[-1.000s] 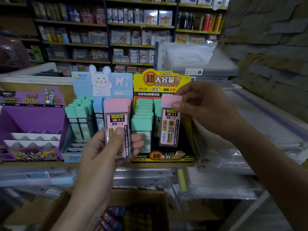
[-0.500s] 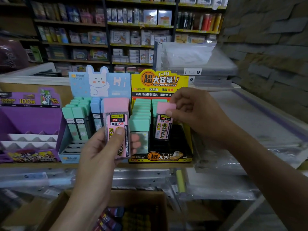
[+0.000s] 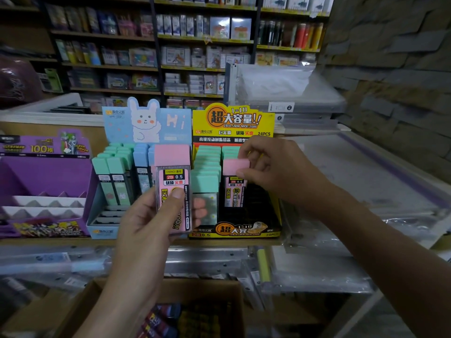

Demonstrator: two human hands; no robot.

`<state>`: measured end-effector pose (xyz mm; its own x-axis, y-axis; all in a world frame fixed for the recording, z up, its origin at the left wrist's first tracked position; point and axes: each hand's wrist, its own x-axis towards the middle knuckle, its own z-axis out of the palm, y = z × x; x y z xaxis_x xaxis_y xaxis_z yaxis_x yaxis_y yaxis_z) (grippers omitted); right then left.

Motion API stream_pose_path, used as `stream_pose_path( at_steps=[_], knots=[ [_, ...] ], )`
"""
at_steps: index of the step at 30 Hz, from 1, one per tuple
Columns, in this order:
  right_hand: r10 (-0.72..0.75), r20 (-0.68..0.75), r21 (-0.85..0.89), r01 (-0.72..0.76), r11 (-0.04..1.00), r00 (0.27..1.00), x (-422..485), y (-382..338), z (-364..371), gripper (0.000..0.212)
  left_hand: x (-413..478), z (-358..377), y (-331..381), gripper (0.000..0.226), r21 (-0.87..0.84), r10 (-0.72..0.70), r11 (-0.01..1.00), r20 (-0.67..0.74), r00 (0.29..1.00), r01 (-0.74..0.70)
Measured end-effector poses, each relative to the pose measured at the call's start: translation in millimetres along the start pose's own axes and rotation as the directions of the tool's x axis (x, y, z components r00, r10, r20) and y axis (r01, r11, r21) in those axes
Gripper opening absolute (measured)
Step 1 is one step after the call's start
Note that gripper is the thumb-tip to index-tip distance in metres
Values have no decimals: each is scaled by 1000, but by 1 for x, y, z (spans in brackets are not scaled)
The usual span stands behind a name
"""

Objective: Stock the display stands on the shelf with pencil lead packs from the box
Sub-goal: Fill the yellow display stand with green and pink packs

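My left hand (image 3: 148,223) grips a stack of pink lead packs (image 3: 173,181) upright in front of the shelf, thumb on the front label. My right hand (image 3: 271,167) pinches the pink cap of another pink pack (image 3: 234,184), which stands low in the right column of the yellow and black display stand (image 3: 234,123). Mint-capped packs (image 3: 206,167) fill the stand's left column and the rows behind. A cardboard box (image 3: 188,311) with dark packs sits below the shelf.
A blue rabbit display stand (image 3: 146,120) with mint and blue packs stands left of the yellow one. Further left is a purple stand (image 3: 46,172) with bare white tiers. Clear plastic folders (image 3: 353,186) lie to the right. A stone wall rises at the right.
My right hand has lowered its pink pack down into the right column of the yellow stand. My left hand and its packs have stayed in place.
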<state>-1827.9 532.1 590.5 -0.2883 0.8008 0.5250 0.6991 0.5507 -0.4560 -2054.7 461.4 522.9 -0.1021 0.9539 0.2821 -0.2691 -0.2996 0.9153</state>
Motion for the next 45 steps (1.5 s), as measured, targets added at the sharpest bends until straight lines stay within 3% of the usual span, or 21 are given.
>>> stream_pose_path(
  at_steps=[5, 11, 18, 23, 27, 37, 41, 45],
  knots=[
    [-53, -12, -177, 50, 983, 999, -2, -3, 5, 25, 0, -2, 3, 30, -21, 1, 1000, 8, 1000, -1],
    [-49, -27, -187, 43, 981, 998, -4, -1, 4, 23, 0, -2, 4, 23, -20, 33, 999, 42, 999, -32],
    [36, -55, -32, -38, 999, 998, -12, 1, -7, 17, 11, 2, 18, 24, 210, 131, 964, 171, 976, -166],
    [111, -108, 71, -103, 992, 988, -26, 11, -32, 21, 29, 16, 35, 15, 180, 199, 954, 213, 957, -239],
    [193, -144, 97, -180, 979, 971, -36, 25, -51, 19, 49, 32, 50, 25, 188, 236, 937, 281, 930, -295],
    [285, -193, 39, -283, 958, 939, -55, 49, -45, 16, 98, 57, 62, 17, 481, 28, 820, 510, 860, -311],
    [284, -193, 27, -285, 958, 939, -58, 50, -41, 9, 108, 56, 58, 12, 580, -74, 762, 521, 850, -289],
    [274, -189, 30, -273, 962, 943, -59, 48, -40, 8, 108, 54, 51, 14, 611, -80, 733, 514, 854, -299]
  ],
)
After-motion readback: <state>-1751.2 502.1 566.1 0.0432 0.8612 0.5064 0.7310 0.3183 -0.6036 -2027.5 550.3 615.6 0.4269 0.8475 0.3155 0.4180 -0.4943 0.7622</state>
